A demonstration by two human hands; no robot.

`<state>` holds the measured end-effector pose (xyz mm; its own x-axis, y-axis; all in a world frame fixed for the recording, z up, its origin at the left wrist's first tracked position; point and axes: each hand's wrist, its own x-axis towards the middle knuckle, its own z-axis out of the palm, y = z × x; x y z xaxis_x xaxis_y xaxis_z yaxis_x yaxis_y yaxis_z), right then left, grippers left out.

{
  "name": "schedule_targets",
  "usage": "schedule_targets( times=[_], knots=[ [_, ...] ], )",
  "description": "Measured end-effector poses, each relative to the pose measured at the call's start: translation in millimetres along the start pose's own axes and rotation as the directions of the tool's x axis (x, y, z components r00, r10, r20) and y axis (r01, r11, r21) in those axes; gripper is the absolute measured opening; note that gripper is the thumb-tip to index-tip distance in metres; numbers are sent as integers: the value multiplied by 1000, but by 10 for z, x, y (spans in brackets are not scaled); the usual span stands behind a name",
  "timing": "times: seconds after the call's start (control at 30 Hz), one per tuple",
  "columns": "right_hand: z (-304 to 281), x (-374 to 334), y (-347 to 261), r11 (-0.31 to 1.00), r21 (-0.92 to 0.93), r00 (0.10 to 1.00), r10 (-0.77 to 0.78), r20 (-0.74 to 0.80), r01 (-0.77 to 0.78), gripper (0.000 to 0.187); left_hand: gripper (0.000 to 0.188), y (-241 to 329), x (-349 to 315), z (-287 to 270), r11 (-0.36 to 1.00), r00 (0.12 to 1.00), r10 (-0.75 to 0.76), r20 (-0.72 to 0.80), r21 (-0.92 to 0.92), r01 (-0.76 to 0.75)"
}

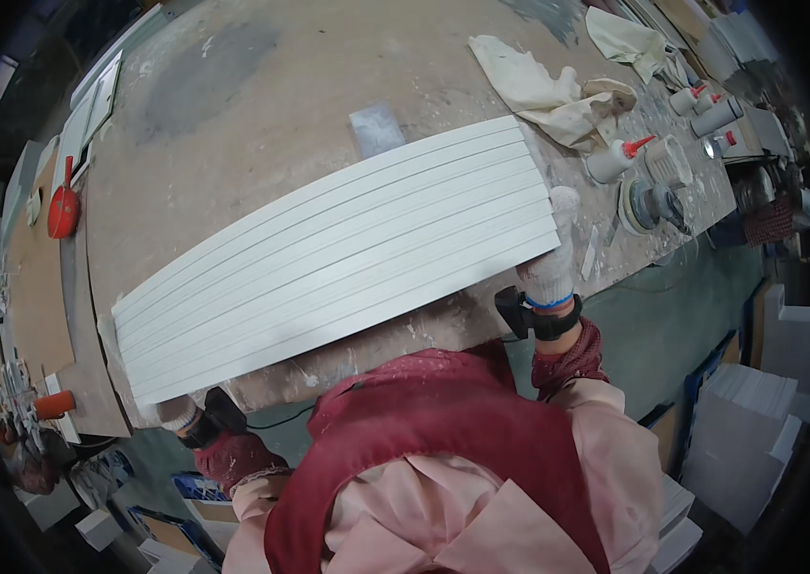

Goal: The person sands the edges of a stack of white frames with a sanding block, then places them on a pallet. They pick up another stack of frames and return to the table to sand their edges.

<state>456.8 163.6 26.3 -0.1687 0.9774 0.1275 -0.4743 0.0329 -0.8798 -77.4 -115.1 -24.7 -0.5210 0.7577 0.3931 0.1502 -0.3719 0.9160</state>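
Observation:
A row of long white strips (338,253), laid side by side with thin gaps, spans the near part of the worktable. My right hand (552,260), in a pale knitted glove with a blue cuff edge, clasps the right ends, its fingers running up along them. At the lower left corner, my left hand (175,411), gloved too, holds the opposite ends; the strips hide much of its fingers. A black device is strapped on each wrist. Just beyond the strips' far edge lies a small translucent grey block (377,129).
The brown worktable (281,86) carries crumpled cream cloths (553,91), a white glue bottle with a red tip (615,160) and a round sander (649,206) at the right. A red scoop-like tool (64,206) lies left. White panels (744,435) are stacked at lower right.

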Motion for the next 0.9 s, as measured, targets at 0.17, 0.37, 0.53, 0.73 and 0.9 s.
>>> schedule_targets(
  times=[0.17,0.37,0.53,0.73,0.9],
  knots=[
    [-27,110,107,992,-124,1000,-22,-4,21,65,83,-317,-12,-706,989,993,-109,-55,-105,103],
    [147,560,51,993,-119,991,-18,-129,3,58,65,-808,461,-1071,978,976,-184,-116,-126,169],
    [-22,539,212,976,-211,996,-72,-52,60,45,50,-668,661,-584,980,975,-181,-131,-102,169],
    [-74,429,-64,373,-896,952,269,-145,-242,38,66,-341,833,-207,969,987,-161,-29,187,163],
    [-641,197,321,151,-966,971,-147,190,212,44,52,-517,954,-382,982,962,-189,195,37,185]
  ],
)
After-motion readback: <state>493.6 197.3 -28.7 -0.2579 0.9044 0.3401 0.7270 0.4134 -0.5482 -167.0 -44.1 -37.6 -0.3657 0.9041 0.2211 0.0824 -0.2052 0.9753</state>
